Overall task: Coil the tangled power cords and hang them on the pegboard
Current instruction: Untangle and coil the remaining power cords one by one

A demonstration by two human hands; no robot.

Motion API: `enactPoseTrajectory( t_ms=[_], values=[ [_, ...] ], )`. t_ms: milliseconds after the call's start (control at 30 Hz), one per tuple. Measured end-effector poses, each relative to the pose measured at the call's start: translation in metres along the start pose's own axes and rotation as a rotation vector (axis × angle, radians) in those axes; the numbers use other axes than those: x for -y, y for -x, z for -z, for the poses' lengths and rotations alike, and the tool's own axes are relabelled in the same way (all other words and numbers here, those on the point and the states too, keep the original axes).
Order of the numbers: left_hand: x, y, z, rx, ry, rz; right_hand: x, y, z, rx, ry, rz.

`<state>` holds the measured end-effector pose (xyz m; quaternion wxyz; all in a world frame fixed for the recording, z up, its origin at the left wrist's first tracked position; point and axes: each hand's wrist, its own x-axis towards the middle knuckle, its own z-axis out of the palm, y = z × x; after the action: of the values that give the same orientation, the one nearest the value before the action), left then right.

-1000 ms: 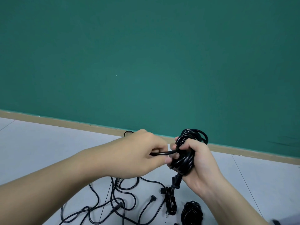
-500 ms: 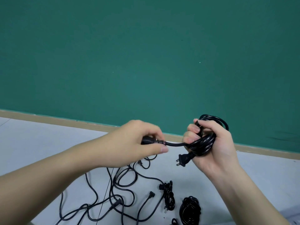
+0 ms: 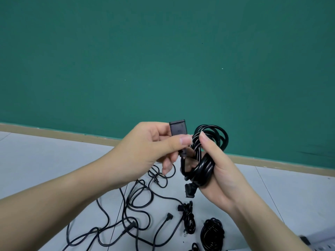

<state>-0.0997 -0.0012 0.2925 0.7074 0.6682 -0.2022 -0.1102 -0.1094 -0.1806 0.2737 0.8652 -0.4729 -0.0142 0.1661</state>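
A plain green wall (image 3: 163, 60) meets a pale tiled floor (image 3: 45, 160); a tan baseboard (image 3: 54, 130) runs between them.

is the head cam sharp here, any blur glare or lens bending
Head view: even, soft light, no glare; black coiled cord in the right hand shows only faint sheen. Left hand and connector are fairly sharp. The baseboard bows from wide-angle distortion. The loose cords cast barely any shadow.

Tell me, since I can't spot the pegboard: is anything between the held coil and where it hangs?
Cannot tell. The right hand grips the coil, the left hand pinches its connector, but no pegboard is in view, only the green wall.
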Motion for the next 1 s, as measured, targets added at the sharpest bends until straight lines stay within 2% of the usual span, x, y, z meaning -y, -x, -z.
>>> enactPoseTrajectory(
  t_ms=[200,267,367,500,733,1000],
  values=[
    [0.003,0.003,-0.006,0.086,-0.022,0.004,-0.004,0.006,-0.008,0.146,0.097,0.057],
    [0.002,0.002,-0.006,0.067,-0.029,0.030,-0.004,0.002,-0.001,0.186,0.109,0.046],
    [0.001,0.000,-0.001,0.013,-0.086,0.059,-0.003,-0.001,0.008,0.160,0.007,0.000],
    [0.003,-0.004,0.004,0.003,-0.117,0.066,-0.001,0.001,0.007,0.200,-0.009,0.041],
    [-0.006,-0.002,0.006,0.237,-0.259,-0.054,0.002,0.003,0.012,0.204,0.082,0.057],
    [0.001,0.004,0.007,0.306,-0.273,0.039,0.002,0.010,0.015,0.245,0.255,0.064]
  ],
)
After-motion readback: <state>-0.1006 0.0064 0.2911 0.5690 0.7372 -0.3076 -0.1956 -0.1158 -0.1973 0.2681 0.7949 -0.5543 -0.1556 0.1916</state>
